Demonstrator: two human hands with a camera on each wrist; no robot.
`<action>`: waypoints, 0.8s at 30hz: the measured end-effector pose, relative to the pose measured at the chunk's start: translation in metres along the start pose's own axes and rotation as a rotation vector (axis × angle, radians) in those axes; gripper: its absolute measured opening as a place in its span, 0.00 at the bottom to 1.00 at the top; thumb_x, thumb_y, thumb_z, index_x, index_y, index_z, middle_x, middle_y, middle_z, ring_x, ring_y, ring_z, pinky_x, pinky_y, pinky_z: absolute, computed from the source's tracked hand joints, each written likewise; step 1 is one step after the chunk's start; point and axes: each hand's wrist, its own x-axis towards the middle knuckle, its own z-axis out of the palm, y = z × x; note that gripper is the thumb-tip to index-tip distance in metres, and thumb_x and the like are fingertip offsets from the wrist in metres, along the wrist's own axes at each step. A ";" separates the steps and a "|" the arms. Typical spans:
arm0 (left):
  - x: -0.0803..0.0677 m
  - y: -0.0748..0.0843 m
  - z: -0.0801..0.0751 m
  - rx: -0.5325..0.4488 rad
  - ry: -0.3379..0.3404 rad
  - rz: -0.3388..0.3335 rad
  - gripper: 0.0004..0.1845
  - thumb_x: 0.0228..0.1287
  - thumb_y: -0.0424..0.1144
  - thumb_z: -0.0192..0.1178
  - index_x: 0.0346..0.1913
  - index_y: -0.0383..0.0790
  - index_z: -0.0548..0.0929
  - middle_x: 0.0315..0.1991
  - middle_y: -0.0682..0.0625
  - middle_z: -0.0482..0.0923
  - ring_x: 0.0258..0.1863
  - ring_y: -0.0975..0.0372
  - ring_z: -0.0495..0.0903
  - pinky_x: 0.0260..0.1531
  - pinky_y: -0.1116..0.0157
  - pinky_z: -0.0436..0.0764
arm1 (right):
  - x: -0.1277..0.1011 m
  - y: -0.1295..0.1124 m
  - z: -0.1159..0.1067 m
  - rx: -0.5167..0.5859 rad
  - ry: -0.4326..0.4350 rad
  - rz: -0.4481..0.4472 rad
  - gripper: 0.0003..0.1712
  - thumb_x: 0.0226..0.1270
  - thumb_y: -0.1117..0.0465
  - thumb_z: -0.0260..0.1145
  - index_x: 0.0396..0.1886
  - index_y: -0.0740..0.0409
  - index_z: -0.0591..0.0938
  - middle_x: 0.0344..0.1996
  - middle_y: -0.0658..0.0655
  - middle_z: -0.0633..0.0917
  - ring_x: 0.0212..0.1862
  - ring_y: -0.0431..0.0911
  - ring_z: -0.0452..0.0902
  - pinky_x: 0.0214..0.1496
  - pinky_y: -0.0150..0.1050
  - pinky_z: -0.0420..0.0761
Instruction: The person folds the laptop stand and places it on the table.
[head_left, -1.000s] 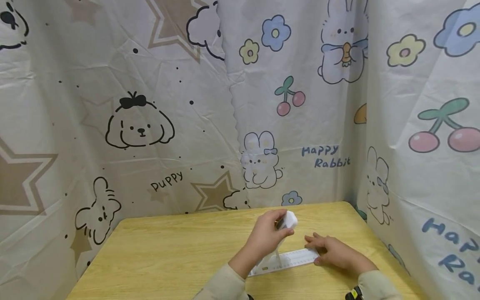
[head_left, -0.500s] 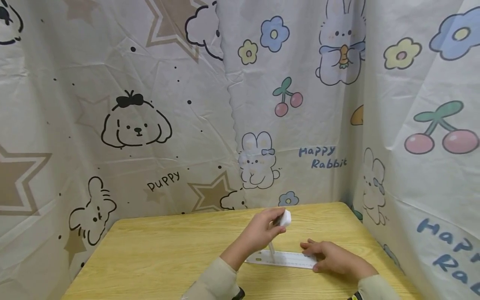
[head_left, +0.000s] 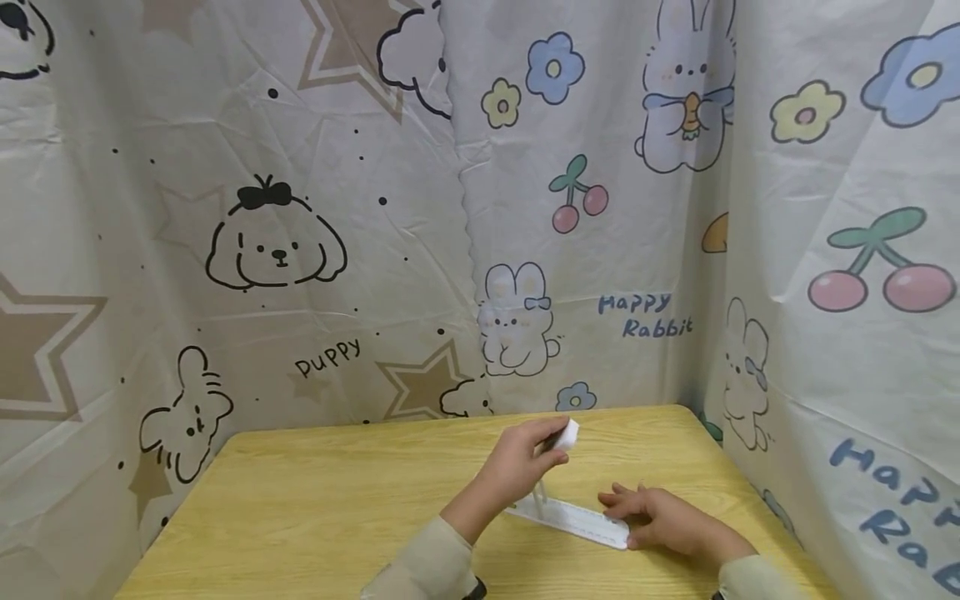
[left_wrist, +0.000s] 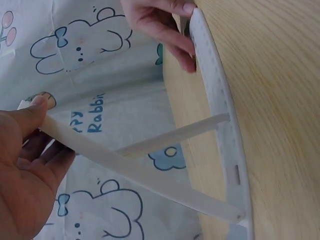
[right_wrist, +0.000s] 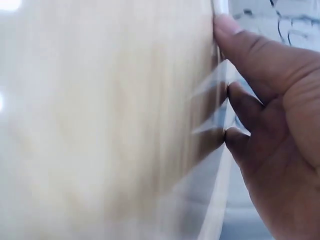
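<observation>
A white plastic folding stand (left_wrist: 235, 145) forms a triangle: a long flat base, an arm hinged near one base end, and a thin strut linking arm to base. My left hand (head_left: 517, 461) pinches the raised arm's free end between thumb and fingers; the left wrist view shows the thumb laid over that tip. At the other base end, my right hand (head_left: 663, 517) has its thumb at the near corner and curled fingers along the far side. The right wrist view shows that thumb (right_wrist: 232, 30) on a pale edge, fingertips low at the wood.
Everything stands on a light wood-grain table (head_left: 315, 517). A pale curtain (head_left: 412, 250) printed with puppies, rabbits, flowers and cherries hangs behind the table and along its right side.
The base has swivelled: its right end has come nearer and its left end has gone farther back. My left hand has shifted slightly left with the arm's end; my right hand stays at the base end.
</observation>
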 end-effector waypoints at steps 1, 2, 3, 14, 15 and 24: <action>-0.001 -0.002 -0.001 -0.002 -0.006 0.010 0.29 0.69 0.38 0.66 0.72 0.44 0.75 0.70 0.50 0.76 0.66 0.61 0.77 0.61 0.70 0.79 | 0.000 -0.002 0.003 -0.023 0.007 0.002 0.26 0.63 0.51 0.73 0.61 0.47 0.86 0.72 0.58 0.74 0.78 0.70 0.48 0.70 0.15 0.36; -0.001 -0.005 -0.003 -0.004 -0.009 0.023 0.28 0.70 0.38 0.65 0.72 0.43 0.75 0.70 0.51 0.75 0.67 0.60 0.76 0.62 0.70 0.78 | 0.001 -0.004 0.006 -0.050 0.009 0.003 0.27 0.62 0.49 0.73 0.62 0.45 0.85 0.72 0.56 0.75 0.78 0.69 0.51 0.73 0.19 0.38; -0.002 -0.006 -0.004 -0.011 -0.011 0.029 0.28 0.70 0.38 0.64 0.72 0.44 0.75 0.71 0.51 0.74 0.67 0.60 0.76 0.62 0.70 0.78 | 0.001 -0.007 0.008 -0.076 0.009 0.002 0.28 0.62 0.48 0.73 0.63 0.44 0.85 0.71 0.55 0.76 0.78 0.68 0.52 0.75 0.21 0.41; -0.009 -0.011 0.000 -0.061 0.107 0.164 0.25 0.65 0.35 0.68 0.65 0.43 0.81 0.64 0.52 0.80 0.61 0.63 0.81 0.56 0.75 0.80 | 0.000 -0.019 0.005 -0.172 -0.001 0.039 0.28 0.60 0.54 0.75 0.62 0.44 0.85 0.68 0.50 0.79 0.76 0.67 0.60 0.77 0.45 0.64; -0.010 -0.012 0.000 -0.060 0.116 0.174 0.25 0.65 0.34 0.68 0.65 0.43 0.82 0.63 0.51 0.81 0.60 0.63 0.81 0.55 0.75 0.80 | 0.000 -0.020 0.007 -0.170 0.002 0.044 0.27 0.60 0.54 0.75 0.62 0.44 0.85 0.68 0.50 0.79 0.76 0.67 0.60 0.78 0.53 0.63; -0.014 -0.018 -0.008 -0.016 0.129 0.185 0.23 0.67 0.33 0.66 0.65 0.42 0.82 0.60 0.48 0.83 0.56 0.63 0.84 0.51 0.74 0.83 | 0.002 -0.042 0.036 -0.249 -0.009 -0.004 0.27 0.61 0.46 0.74 0.61 0.40 0.86 0.67 0.46 0.80 0.75 0.62 0.64 0.72 0.73 0.59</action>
